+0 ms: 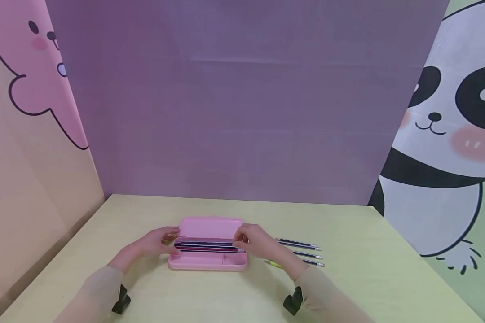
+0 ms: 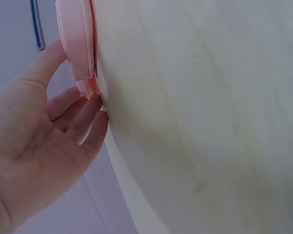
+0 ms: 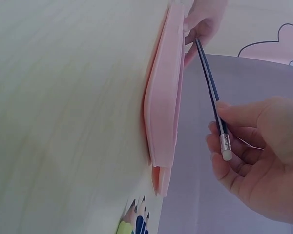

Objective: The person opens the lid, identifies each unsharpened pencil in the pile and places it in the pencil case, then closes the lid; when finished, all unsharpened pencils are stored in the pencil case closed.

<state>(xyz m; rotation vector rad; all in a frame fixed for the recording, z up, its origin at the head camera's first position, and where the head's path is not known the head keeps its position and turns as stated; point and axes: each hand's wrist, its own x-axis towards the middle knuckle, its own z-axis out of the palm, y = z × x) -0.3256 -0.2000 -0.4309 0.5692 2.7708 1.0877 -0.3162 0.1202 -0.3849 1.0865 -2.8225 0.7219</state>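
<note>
A pink pencil case [image 1: 206, 261] lies with its lid folded back on the light wooden table. My right hand [image 1: 252, 240] pinches a dark striped pencil [image 3: 208, 75] near its white eraser end. In the right wrist view this pencil stands clear of the case wall, above the rim. Dark and red lengths, seemingly pencils, show in or over the tray; how many is hard to tell. At the case's left end, my left hand [image 2: 44, 126] holds it between thumb and fingers. The thumb touches the rim, and the fingertips are by the lid and tabletop.
Several dark pencils [image 1: 303, 244] with white erasers lie to the right of the case, partly behind my right forearm. A yellow-green pencil [image 1: 273, 264] lies by them. A purple panel [image 1: 242, 112] rises behind the table [image 1: 145, 287], with cartoon-printed walls at both sides.
</note>
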